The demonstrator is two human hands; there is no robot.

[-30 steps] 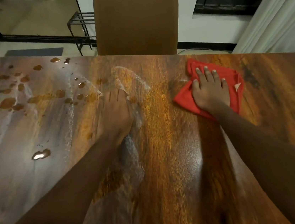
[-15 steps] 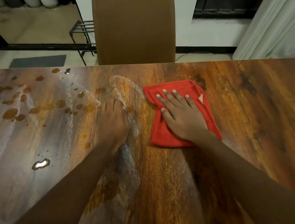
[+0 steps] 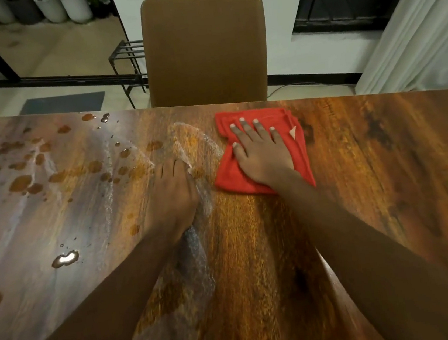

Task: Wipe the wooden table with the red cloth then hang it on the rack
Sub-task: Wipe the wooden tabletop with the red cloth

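Cloth lies flat under my right hand — fingers spread, pressing it to the table. My left hand rests open just beside it — gripping nothing.

Left hand: bare, no ring, watch or glove. Right hand: bare, nails short and pale at the tips. Both forearms were uncovered to the frame's lower edge; no sleeve, cuff or band showed.
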